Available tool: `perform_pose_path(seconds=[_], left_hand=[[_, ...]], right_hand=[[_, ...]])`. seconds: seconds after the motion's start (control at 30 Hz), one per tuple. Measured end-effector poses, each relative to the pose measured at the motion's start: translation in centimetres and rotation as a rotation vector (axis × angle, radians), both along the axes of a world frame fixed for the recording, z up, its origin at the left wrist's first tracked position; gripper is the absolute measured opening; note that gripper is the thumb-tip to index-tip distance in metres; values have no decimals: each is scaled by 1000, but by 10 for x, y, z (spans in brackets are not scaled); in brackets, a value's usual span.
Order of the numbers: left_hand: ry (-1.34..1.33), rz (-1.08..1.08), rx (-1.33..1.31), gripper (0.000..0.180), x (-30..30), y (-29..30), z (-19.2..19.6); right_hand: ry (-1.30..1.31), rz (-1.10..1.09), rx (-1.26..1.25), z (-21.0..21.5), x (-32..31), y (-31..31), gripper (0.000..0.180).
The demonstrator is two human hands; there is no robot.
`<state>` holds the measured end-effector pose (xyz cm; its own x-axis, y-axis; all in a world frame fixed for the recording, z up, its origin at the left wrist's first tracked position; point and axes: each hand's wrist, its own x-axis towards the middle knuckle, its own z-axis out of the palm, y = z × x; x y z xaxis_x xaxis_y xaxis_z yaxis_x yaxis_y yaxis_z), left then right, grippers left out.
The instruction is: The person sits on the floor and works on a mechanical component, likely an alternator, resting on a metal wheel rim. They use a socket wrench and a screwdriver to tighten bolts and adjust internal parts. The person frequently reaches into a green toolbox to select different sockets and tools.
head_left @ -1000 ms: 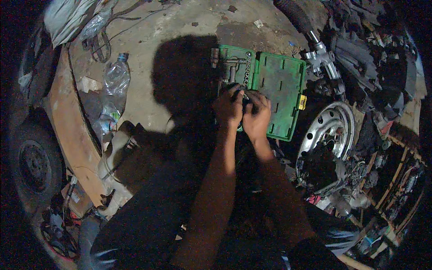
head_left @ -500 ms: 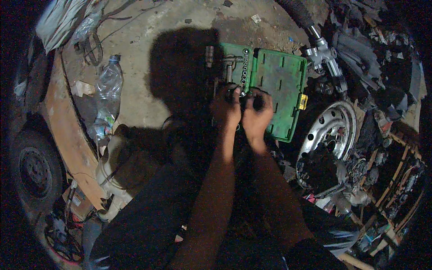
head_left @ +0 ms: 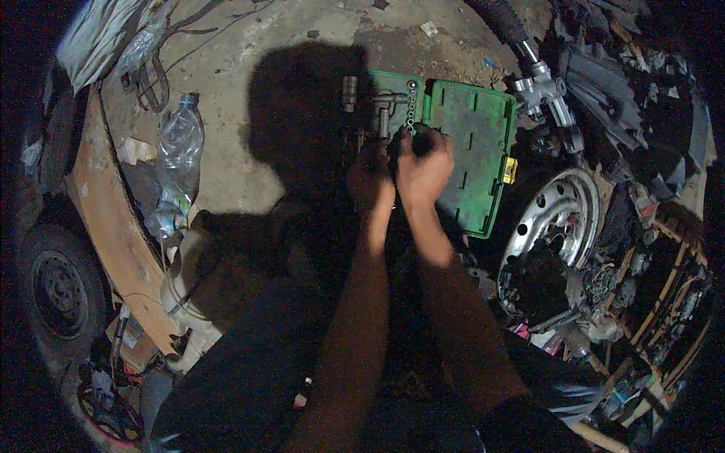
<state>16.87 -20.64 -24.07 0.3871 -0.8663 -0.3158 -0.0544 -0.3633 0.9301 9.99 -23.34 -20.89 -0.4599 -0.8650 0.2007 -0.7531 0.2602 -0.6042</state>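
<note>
An open green socket case lies on the floor ahead of me, its tray [head_left: 397, 80] on the left and its lid [head_left: 472, 155] on the right. Along the tray's inner edge runs a row of small sockets [head_left: 411, 102]. My right hand [head_left: 424, 167] is at the near end of that row, thumb and fingers pinched together; whatever is between them is hidden. Close beside it, my left hand [head_left: 370, 172] is over the shadowed near part of the tray with its fingers curled. Darkness hides what it holds. Larger metal pieces [head_left: 384, 117] lie in the tray.
A steel wheel rim [head_left: 555, 226] and a metal joint part [head_left: 541, 92] lie right of the case among scrap. To the left are a plastic bottle [head_left: 180, 143], a long wooden board [head_left: 113, 211] and a tyred wheel [head_left: 60, 281]. My shadow covers part of the floor.
My right hand has moved slightly left and up toward the socket row, closing its fingers there. My left hand has shifted a little left and down, into deeper shadow. The case stays put.
</note>
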Motion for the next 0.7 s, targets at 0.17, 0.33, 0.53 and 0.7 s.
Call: perform_pose_path(seconds=[0.17, 0.33, 0.53, 0.7], left_hand=[[53, 48, 37, 27, 2, 1, 10], [239, 136, 74, 21, -2, 1, 5], [509, 259, 107, 16, -11, 8, 10], [254, 219, 10, 21, -23, 3, 44]], right_hand=[[42, -66, 331, 14, 11, -11, 40], [53, -45, 422, 21, 2, -16, 41], [-1108, -228, 126, 51, -29, -1, 25], [-1763, -91, 117, 143, -37, 35, 22]])
